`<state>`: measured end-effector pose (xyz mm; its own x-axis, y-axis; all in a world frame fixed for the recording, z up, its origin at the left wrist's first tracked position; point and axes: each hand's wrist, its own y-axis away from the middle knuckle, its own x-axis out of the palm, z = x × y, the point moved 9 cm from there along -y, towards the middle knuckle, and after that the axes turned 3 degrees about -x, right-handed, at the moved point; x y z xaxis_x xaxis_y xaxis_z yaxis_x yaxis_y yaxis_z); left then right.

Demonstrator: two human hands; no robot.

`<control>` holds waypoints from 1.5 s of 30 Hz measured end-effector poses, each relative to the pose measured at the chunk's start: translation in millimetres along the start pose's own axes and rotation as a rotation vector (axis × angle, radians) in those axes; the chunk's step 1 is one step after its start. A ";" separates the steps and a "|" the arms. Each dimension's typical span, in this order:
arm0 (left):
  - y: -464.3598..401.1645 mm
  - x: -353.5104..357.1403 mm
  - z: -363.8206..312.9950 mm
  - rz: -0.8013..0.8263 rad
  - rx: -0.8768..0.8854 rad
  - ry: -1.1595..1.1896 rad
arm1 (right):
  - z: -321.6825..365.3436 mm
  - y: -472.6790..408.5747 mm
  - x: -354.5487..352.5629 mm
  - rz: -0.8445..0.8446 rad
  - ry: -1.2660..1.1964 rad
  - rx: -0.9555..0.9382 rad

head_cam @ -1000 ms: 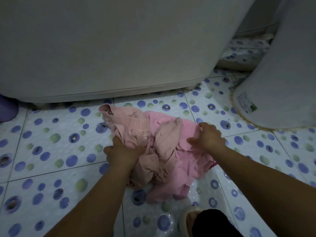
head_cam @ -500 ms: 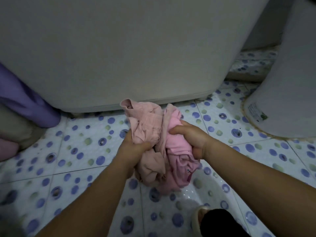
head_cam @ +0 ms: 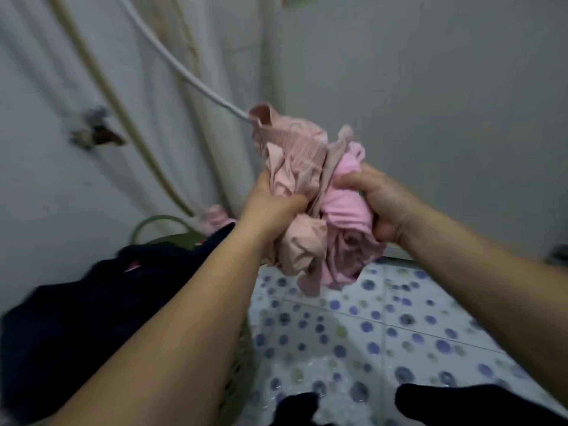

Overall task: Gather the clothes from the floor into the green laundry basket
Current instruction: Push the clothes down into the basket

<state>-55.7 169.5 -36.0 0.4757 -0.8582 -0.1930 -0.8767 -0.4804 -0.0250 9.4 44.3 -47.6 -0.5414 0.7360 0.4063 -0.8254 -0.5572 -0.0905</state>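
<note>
I hold a bunched wad of pink clothes [head_cam: 310,192] up in the air between both hands. My left hand [head_cam: 270,207] grips the pale pink part, and my right hand [head_cam: 381,201] grips the brighter pink part. The green laundry basket [head_cam: 153,229] stands at the lower left, below and left of the bundle. It is heaped with dark clothes [head_cam: 92,309], and a small pink garment [head_cam: 215,219] lies at its far rim. My left forearm crosses over the basket.
A white hose [head_cam: 184,72] and a beige hose [head_cam: 129,118] hang across the wall at the left. The white washing machine [head_cam: 430,118] fills the right background. The dotted tile floor [head_cam: 368,333] lies below. Dark shapes [head_cam: 461,404] sit at the bottom edge.
Both hands bunched the pink clothes together on the floor and lifted them up. The view swung up and left, bringing the basket into sight.
</note>
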 end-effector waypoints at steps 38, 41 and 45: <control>79.8 -214.6 195.6 0.208 -0.596 -1.158 | -250.5 7.9 198.4 0.846 1.834 0.142; 97.7 -208.0 179.4 0.161 -0.553 -1.174 | -235.4 19.0 189.9 0.798 1.729 0.136; 115.8 -203.0 151.4 0.122 -0.487 -1.193 | -196.1 35.2 180.8 0.779 1.599 0.107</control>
<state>-264.5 315.4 -148.2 -0.1828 -0.3313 -0.9257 -0.6738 -0.6435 0.3633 -148.9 233.1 -155.6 -0.4302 -0.1004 -0.8971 -0.3496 -0.8977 0.2681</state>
